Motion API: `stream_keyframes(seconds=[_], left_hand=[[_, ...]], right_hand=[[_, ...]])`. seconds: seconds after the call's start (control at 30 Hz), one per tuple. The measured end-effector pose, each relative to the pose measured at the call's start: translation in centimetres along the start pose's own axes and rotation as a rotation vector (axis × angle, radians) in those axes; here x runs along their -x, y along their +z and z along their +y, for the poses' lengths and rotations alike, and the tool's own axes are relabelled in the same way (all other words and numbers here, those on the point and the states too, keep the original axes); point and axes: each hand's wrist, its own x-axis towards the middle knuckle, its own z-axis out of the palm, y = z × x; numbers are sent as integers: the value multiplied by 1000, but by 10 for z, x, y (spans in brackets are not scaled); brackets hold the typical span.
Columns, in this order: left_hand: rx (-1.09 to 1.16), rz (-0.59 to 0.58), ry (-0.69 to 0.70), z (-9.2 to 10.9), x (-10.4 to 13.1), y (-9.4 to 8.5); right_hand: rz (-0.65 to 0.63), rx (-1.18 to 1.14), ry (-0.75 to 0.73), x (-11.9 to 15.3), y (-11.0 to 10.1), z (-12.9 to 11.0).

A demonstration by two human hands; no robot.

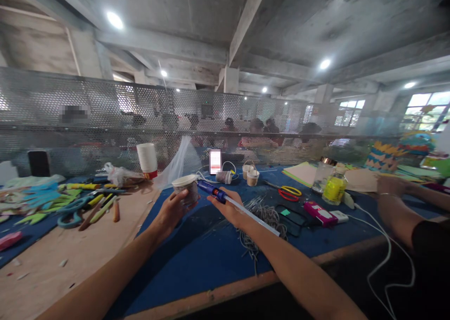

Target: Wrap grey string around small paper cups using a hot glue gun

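Forearms reaching in from six o'clock over blue table [197, 263]. Left hand [171, 212] closed around cup [186, 188], held up at centre, mouth tilted away; contents hidden. Right hand [228, 206] wrapped on glue gun [214, 192], nozzle touching cup's wall at three o'clock, glue stick trailing behind. Gluing judged under way, not finished. Stacked cups [147, 159] at ten o'clock; two small cups [250, 173] beyond; yellow-filled bottle [334, 187] at two o'clock.

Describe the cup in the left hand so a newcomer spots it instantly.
Start at the blue table cover below the perforated metal screen. Near its middle the left hand holds up a small paper cup, with the glue gun in the right hand pointed at it. Unlike the tall white cup stack and the two small cups behind, it is off the table.
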Motion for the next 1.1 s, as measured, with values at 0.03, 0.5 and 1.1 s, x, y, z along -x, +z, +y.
stream_keyframes(seconds=[0.03, 0.5, 1.1], left_hand=[[0, -2, 0, 0, 0, 0], [21, -25, -29, 1, 2, 0], [64, 49, -67, 5, 4, 2]], right_hand=[[-1, -2, -4, 0, 0, 0], [20, -5, -18, -1, 1, 4], [74, 167, 181, -11, -14, -2]])
